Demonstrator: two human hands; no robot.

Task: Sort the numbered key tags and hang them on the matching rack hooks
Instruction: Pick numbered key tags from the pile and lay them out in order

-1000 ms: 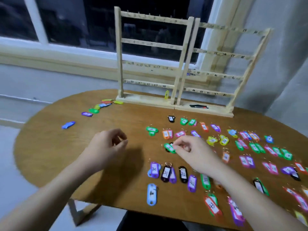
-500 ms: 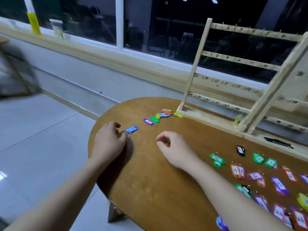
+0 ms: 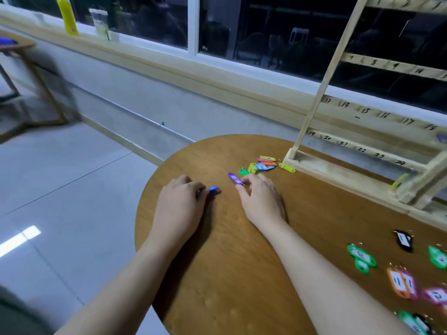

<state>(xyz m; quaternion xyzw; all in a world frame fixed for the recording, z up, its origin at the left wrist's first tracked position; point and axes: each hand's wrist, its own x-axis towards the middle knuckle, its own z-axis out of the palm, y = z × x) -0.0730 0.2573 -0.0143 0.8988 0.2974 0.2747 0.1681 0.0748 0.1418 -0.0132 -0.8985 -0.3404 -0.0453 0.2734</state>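
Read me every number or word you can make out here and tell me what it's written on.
"14", "15", "16", "17": third rail of the pale wooden rack.
"19", "20", "21", "22", "23", "24": bottom rail.
"11", "11": orange key tag and pink key tag.
Upper rail numbers, the remaining tags and the yellow bottle label: too blurred.

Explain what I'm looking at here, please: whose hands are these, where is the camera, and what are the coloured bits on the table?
There is no machine: a person wears a camera on the head, looking down at their own bare hands. The left hand pinches a blue key tag on the round wooden table. The right hand fingers the ring of a purple key tag. Behind lies a small heap of tags, and more numbered tags sit at right. The wooden rack carries handwritten numbers for hanging them.
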